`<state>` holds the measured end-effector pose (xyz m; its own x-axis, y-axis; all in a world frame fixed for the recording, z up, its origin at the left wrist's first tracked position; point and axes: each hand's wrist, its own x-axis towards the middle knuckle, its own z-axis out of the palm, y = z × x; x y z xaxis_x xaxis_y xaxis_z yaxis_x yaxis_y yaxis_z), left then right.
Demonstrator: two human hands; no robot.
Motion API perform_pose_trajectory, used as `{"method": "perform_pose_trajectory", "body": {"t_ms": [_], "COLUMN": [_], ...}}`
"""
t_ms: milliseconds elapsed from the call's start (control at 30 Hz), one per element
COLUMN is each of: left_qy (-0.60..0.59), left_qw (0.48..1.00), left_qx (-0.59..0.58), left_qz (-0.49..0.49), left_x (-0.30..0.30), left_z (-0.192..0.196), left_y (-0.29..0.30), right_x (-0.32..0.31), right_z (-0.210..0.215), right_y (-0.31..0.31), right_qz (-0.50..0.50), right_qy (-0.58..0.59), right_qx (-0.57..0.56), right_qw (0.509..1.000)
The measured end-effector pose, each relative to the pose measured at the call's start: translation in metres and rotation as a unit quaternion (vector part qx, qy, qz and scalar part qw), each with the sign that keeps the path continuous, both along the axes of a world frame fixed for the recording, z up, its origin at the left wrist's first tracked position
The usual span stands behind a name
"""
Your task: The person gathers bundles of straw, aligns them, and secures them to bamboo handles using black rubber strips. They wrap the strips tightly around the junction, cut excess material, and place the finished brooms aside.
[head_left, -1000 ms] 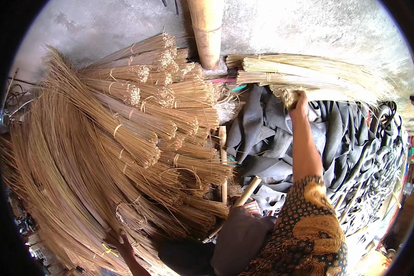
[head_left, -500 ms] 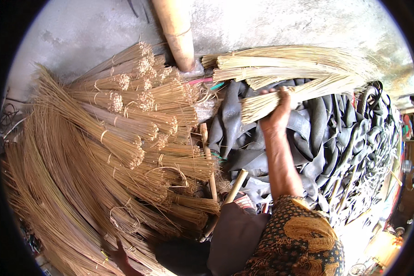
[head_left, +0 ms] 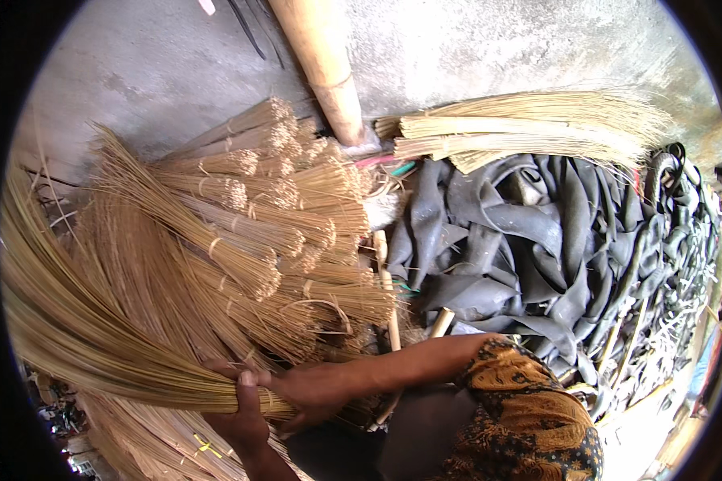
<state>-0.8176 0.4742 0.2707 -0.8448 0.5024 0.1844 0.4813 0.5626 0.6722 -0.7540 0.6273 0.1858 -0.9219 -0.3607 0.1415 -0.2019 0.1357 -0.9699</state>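
Note:
A long bundle of thin, straw-like sticks [head_left: 128,353] sweeps from the lower middle up to the left rim, its far part smeared by motion. My left hand [head_left: 245,413] is closed around it near the butt end, thumb on top. Right beside it my right hand [head_left: 317,391] also grips the bundle, close to its cut ends. Beneath and beyond lies a wide heap of loose brown sticks [head_left: 144,264]. Several tied bundles [head_left: 241,216] are stacked on it, their cut ends turned to the right.
Paler tied bundles [head_left: 529,128] lie at the back right, along a grey wall [head_left: 489,48]. In front of them spreads a large tangle of black rubber strips [head_left: 529,240]. A thick bamboo pole [head_left: 321,72] leans at the wall. Short bamboo sticks [head_left: 389,297] stand between the two heaps.
My right hand has come from above the rubber strips down-left beside my left hand. The pale bundle it gripped there is gone from that spot. Both hands now hold one bundle.

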Motion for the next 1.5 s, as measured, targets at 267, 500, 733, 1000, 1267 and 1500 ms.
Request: {"method": "perform_pose_trajectory", "body": {"t_ms": [267,500,733,1000,1267,1500], "left_qy": [-0.063,-0.149,-0.084,-0.07,-0.094,-0.084], "left_qw": [0.923,0.886,0.851,0.811,0.773,0.798], "left_qx": [0.121,-0.172,-0.342,-0.391,-0.451,-0.434], "left_qz": [0.36,0.405,0.39,0.429,0.436,0.41], "left_x": [-0.065,-0.126,-0.094,-0.091,-0.09,-0.094], "left_z": [-0.019,-0.07,-0.119,-0.112,-0.111,-0.115], "left_y": [-0.209,-0.392,-0.383,-0.358,-0.353,-0.363], "right_x": [0.007,0.028,0.007,-0.025,0.017,0.008], "right_z": [-0.124,-0.217,-0.229,-0.207,-0.243,-0.231], "right_y": [0.198,0.395,0.464,0.477,0.441,0.463], "right_qz": [-0.486,-0.746,-0.789,-0.818,-0.762,-0.767], "right_qy": [-0.202,-0.286,-0.303,-0.355,-0.186,-0.256], "right_qx": [-0.14,-0.28,-0.284,-0.302,-0.445,-0.432], "right_qw": [0.839,0.532,0.454,0.337,0.432,0.399]}}
